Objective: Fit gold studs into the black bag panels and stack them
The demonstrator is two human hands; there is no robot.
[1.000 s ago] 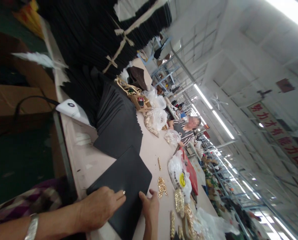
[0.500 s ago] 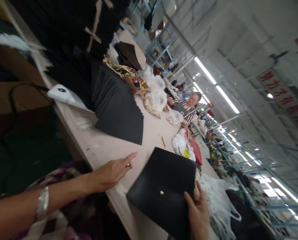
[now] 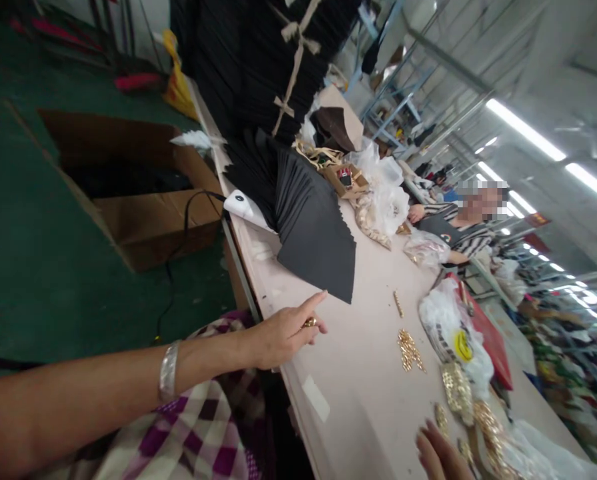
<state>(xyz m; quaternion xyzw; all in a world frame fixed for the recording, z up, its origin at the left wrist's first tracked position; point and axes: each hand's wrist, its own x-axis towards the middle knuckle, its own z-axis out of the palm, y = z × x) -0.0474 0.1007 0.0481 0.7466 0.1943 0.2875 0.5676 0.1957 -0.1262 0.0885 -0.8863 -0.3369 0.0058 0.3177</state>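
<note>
My left hand (image 3: 284, 333) is over the table's near edge, its index finger stretched toward the fanned stack of black panels (image 3: 323, 247). Its other fingers curl partly, and a gold ring (image 3: 309, 322) shows on one. At the bottom edge of the view my right hand (image 3: 441, 453) is cut off and somewhat blurred, with fingers extended and nothing seen in them. Close by it lie gold metal pieces (image 3: 455, 390). A loose pile of small gold pieces (image 3: 409, 350) and a short gold strip (image 3: 397, 303) lie farther up the table.
A white device (image 3: 248, 208) with a black cable lies at the table edge. Plastic bags (image 3: 453, 320) and a red item (image 3: 488, 333) line the far side, where a person (image 3: 458, 227) sits. An open cardboard box (image 3: 148, 220) stands on the floor at left.
The black panel with a gold stud has left the view, and my right hand no longer holds it. The view has swung left, uncovering the gold pieces. My left hand is nearer the black stack.
</note>
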